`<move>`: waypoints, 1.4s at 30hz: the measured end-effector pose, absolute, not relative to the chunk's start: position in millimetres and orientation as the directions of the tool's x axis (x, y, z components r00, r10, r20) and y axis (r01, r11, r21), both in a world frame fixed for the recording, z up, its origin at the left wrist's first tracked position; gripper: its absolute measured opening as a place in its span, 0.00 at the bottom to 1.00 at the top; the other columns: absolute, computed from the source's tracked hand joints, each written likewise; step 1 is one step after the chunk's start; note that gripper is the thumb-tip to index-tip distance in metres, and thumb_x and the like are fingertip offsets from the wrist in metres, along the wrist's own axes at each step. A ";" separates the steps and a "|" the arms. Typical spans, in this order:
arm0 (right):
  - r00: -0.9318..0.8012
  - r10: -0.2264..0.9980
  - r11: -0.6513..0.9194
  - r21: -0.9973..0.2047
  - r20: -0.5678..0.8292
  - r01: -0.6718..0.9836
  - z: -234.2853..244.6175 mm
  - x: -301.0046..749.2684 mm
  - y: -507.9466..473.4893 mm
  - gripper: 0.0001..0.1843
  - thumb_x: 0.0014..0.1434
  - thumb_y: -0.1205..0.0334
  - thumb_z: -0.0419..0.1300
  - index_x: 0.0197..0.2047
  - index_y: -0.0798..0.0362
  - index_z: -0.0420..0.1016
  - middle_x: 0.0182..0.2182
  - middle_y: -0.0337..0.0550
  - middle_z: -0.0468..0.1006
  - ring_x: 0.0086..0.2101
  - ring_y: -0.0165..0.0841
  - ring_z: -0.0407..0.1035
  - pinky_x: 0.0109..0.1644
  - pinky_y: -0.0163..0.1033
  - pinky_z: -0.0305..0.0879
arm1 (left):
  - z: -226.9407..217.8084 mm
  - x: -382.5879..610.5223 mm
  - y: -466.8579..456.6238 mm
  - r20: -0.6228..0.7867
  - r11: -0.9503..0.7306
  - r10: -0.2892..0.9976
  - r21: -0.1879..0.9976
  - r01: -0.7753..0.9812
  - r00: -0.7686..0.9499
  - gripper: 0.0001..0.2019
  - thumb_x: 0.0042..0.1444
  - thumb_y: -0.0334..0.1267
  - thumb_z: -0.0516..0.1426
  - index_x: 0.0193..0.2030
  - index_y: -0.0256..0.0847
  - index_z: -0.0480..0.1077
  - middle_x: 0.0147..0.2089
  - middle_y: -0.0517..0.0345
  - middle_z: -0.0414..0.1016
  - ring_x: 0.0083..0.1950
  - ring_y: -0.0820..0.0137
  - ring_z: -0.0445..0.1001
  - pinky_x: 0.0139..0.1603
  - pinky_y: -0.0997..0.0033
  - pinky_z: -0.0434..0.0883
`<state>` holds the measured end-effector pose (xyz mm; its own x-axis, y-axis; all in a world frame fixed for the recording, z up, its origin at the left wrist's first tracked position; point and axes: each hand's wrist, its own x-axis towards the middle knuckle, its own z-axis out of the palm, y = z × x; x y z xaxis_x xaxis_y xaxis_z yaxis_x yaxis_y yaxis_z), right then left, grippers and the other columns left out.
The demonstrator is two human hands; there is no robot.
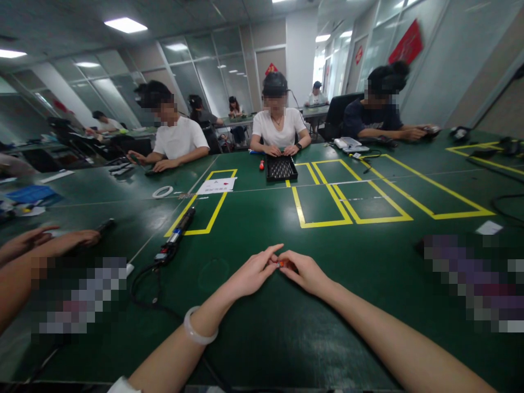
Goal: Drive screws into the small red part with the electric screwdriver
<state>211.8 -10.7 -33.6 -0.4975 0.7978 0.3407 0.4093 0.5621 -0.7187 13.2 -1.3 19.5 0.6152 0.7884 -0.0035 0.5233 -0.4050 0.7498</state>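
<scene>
My left hand and my right hand meet over the green table, fingertips close together. Between them is a small orange-red piece with a pale bit at its left end. It is mostly covered by fingers, and its kind cannot be made out. My right thumb and fingers close round it. On the left, the thumb and bent fingers pinch at its pale end, while one finger stretches out above. A pale bangle circles my left wrist.
A black tool with a cable lies to my left, near a co-worker's hands. Yellow tape rectangles mark the table ahead. Across it, a person in white works at a black tray, beside a red object.
</scene>
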 end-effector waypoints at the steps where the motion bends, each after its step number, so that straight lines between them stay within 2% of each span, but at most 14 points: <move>1: -0.493 0.802 0.555 -0.727 0.338 0.405 -34.1 211.8 -10.1 0.08 0.63 0.65 0.55 0.46 0.51 0.68 0.34 0.39 0.74 0.31 0.29 0.68 0.37 0.33 0.63 | 18.7 13.1 -1.9 -0.004 -0.396 0.788 0.762 0.512 0.615 0.25 0.62 0.36 0.48 0.66 0.46 0.54 0.47 0.56 0.73 0.47 0.70 0.72 0.52 0.67 0.67; 6: -0.448 0.836 0.490 -0.798 0.315 0.352 -36.4 211.4 -8.0 0.07 0.64 0.64 0.55 0.46 0.52 0.67 0.33 0.39 0.75 0.30 0.29 0.68 0.35 0.33 0.63 | 19.9 13.8 -5.6 0.074 -0.428 0.811 0.751 0.503 0.581 0.25 0.57 0.35 0.54 0.62 0.45 0.59 0.48 0.56 0.73 0.48 0.69 0.72 0.54 0.66 0.67; 11: -0.436 0.847 0.452 -0.844 0.304 0.288 -36.9 211.2 -7.5 0.07 0.63 0.60 0.57 0.43 0.53 0.68 0.31 0.38 0.74 0.29 0.28 0.66 0.33 0.32 0.62 | 21.5 13.3 -8.5 0.100 -0.472 0.817 0.680 0.560 0.568 0.19 0.60 0.36 0.52 0.58 0.47 0.62 0.46 0.58 0.75 0.49 0.68 0.73 0.53 0.67 0.67; 15: -0.432 0.873 0.331 -0.926 0.228 0.182 -38.2 212.3 -6.6 0.11 0.63 0.55 0.57 0.43 0.54 0.68 0.31 0.39 0.75 0.29 0.29 0.68 0.34 0.33 0.64 | 21.1 12.1 -10.1 0.115 -0.506 0.816 0.617 0.603 0.567 0.18 0.61 0.38 0.51 0.58 0.47 0.62 0.46 0.59 0.75 0.49 0.68 0.73 0.52 0.68 0.66; 19: -0.464 0.871 0.229 -0.969 0.161 0.093 -39.7 213.0 -5.0 0.18 0.64 0.48 0.53 0.38 0.56 0.69 0.27 0.40 0.74 0.27 0.28 0.68 0.34 0.34 0.65 | 19.9 12.7 -10.7 0.118 -0.528 0.806 0.586 0.614 0.580 0.12 0.61 0.41 0.52 0.51 0.45 0.67 0.43 0.60 0.76 0.46 0.69 0.73 0.49 0.69 0.66; 26: -0.483 0.863 0.179 -0.984 0.146 0.023 -35.7 212.8 -3.3 0.22 0.64 0.44 0.52 0.32 0.56 0.69 0.24 0.39 0.73 0.25 0.28 0.66 0.32 0.34 0.63 | 19.7 15.1 -10.6 0.118 -0.491 0.812 0.668 0.559 0.572 0.13 0.63 0.44 0.50 0.47 0.42 0.70 0.43 0.57 0.76 0.45 0.69 0.73 0.48 0.70 0.67; 30: -0.439 0.888 0.114 -0.990 0.137 -0.078 -36.5 211.1 -3.1 0.20 0.59 0.45 0.59 0.42 0.54 0.66 0.26 0.37 0.73 0.25 0.28 0.67 0.32 0.34 0.63 | 18.4 15.0 -9.7 0.136 -0.470 0.825 0.704 0.533 0.548 0.13 0.63 0.44 0.50 0.46 0.41 0.70 0.42 0.56 0.75 0.44 0.69 0.73 0.47 0.70 0.67; 33: -0.400 0.902 0.127 -0.985 0.164 -0.119 -38.4 210.1 -3.4 0.23 0.54 0.50 0.66 0.45 0.52 0.64 0.29 0.36 0.72 0.26 0.27 0.66 0.31 0.33 0.62 | 16.8 14.2 -8.4 0.131 -0.440 0.841 0.730 0.523 0.525 0.13 0.63 0.45 0.50 0.46 0.40 0.70 0.42 0.56 0.75 0.44 0.69 0.73 0.47 0.71 0.67; 38: -0.398 0.898 0.173 -0.983 0.186 -0.069 -38.4 209.7 -4.3 0.16 0.57 0.51 0.64 0.39 0.54 0.69 0.29 0.38 0.72 0.29 0.28 0.66 0.34 0.34 0.63 | 15.7 12.9 -7.6 0.094 -0.424 0.840 0.728 0.538 0.535 0.13 0.63 0.45 0.50 0.44 0.41 0.71 0.40 0.57 0.76 0.42 0.70 0.73 0.44 0.73 0.67; 42: -0.431 0.892 0.098 -0.989 0.137 -0.111 -39.7 209.6 -3.0 0.18 0.58 0.47 0.61 0.36 0.55 0.69 0.28 0.40 0.74 0.27 0.28 0.68 0.34 0.35 0.65 | 15.6 14.1 -9.0 0.107 -0.457 0.826 0.701 0.548 0.553 0.13 0.64 0.44 0.48 0.41 0.41 0.71 0.40 0.58 0.76 0.42 0.70 0.73 0.44 0.72 0.66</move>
